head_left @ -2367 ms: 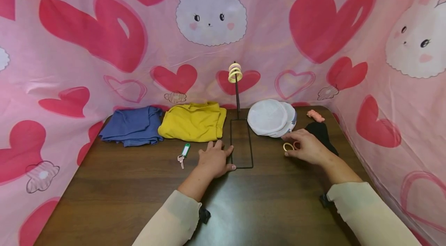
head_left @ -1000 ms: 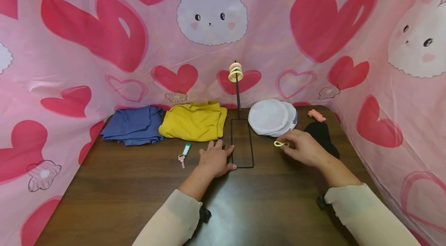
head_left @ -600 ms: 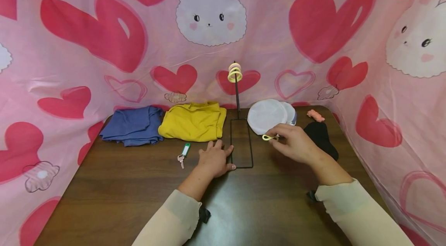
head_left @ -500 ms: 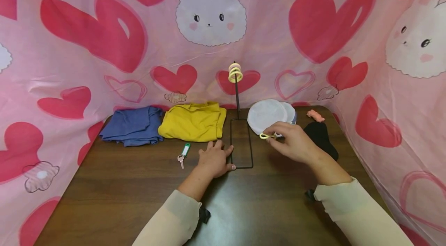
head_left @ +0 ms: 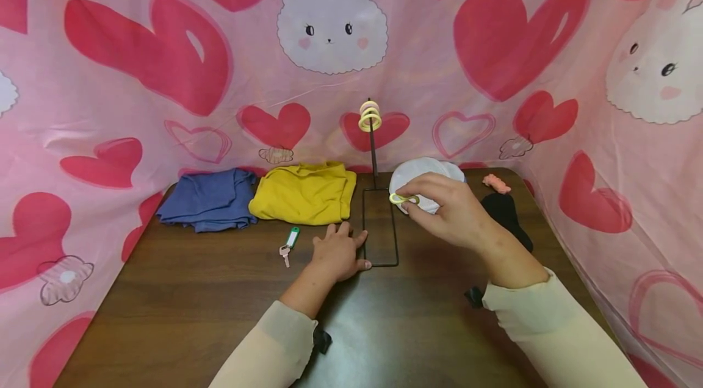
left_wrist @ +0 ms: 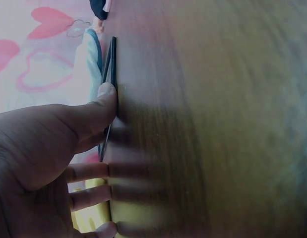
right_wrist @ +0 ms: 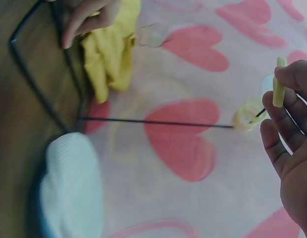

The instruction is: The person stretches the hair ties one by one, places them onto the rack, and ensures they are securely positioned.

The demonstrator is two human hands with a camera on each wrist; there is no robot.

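My right hand pinches a pale yellow hair tie, bent into a narrow loop, between thumb and fingers, above the table and in front of the white cloth cap. The right wrist view shows this hair tie edge-on at the fingertips. A black wire stand has a rectangular base lying on the table. Several similar yellow and pink hair ties hang near the top of its rod. My left hand rests with spread fingers on the table; its thumb lies on the left side of the base.
Folded blue cloth and yellow cloth lie at the back left. A key with green tag lies before them. White cap, coral cord bundle and black cloth item are at the right. A pink curtain surrounds the table.
My right hand has lifted the yellow hair tie and carried it left and away from me, from beside the black item to the stand's right side. My left hand has stayed in place.
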